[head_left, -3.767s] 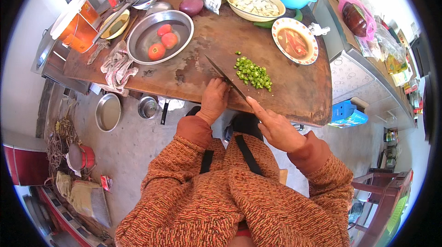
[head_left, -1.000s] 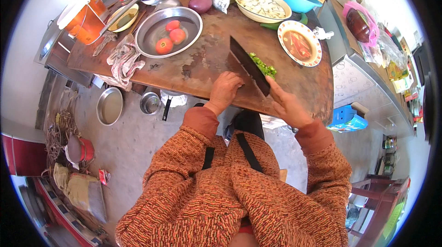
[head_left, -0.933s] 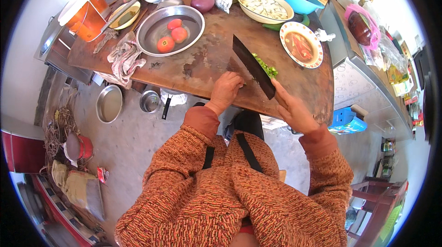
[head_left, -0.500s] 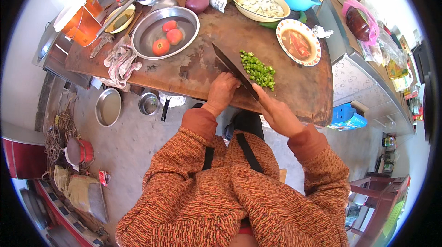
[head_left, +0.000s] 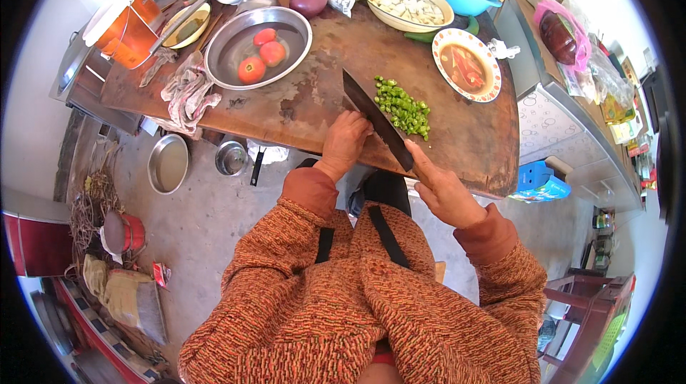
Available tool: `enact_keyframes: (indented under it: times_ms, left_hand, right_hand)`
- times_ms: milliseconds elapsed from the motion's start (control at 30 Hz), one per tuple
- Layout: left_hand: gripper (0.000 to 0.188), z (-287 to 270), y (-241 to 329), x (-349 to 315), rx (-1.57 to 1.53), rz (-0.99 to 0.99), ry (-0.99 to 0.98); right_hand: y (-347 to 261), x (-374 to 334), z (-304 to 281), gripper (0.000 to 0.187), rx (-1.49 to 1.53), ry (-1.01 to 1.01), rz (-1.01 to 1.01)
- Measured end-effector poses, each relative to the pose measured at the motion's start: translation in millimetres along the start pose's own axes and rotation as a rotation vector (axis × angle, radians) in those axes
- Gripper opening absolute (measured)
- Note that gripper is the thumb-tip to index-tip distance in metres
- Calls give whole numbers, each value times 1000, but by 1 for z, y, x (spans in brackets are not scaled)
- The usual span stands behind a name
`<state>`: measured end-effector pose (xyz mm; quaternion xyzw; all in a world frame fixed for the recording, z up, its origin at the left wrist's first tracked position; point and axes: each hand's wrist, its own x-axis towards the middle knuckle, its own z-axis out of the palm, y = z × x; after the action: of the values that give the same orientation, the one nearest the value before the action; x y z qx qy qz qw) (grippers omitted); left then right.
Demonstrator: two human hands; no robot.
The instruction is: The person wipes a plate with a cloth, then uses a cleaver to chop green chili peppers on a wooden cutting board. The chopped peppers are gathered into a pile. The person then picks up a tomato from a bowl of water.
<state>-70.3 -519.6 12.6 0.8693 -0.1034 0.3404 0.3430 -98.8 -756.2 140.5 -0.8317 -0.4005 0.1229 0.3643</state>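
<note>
My right hand (head_left: 449,193) is closed around the handle of a broad dark kitchen knife (head_left: 376,118), whose blade slants away toward the left. Beside the blade, my left hand (head_left: 345,142) rests at the near part of the wooden table (head_left: 314,109) with its fingers bent and pressed together. What lies under those fingertips is hidden. Just right of the blade sits a pile of chopped green peppers (head_left: 404,107).
Left of the knife stands a metal basin (head_left: 214,69) with three tomatoes (head_left: 270,53). An eggplant (head_left: 309,3), a bowl of pale cut pieces (head_left: 406,6) and a plate with red pieces in liquid (head_left: 463,66) stand farther back. A crumpled cloth (head_left: 187,98) hangs over the left edge.
My right hand and the knife have moved a little to the right and toward me. My left hand stays in nearly the same place.
</note>
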Motion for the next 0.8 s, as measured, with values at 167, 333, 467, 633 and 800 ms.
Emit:
enact_keyframes:
  times_ms: [167, 333, 467, 633, 800]
  left_hand:
    - [9, 0, -1, 3, -9, 20, 10]
    - [17, -7, 2, 2, -52, -9, -30]
    - [23, -10, 2, 0, -53, -20, -51]
    - [16, -8, 0, -2, -35, -8, -27]
    - [12, -6, -2, 2, -39, -27, -34]
  right_hand:
    - [18, 32, 11, 74, -2, 5, 46]
    - [17, 35, -7, 72, 47, 34, 115]
    - [16, 14, -9, 74, 66, 9, 96]
    - [0, 1, 3, 77, 67, -13, 19]
    - [13, 18, 19, 78, -55, 10, 28]
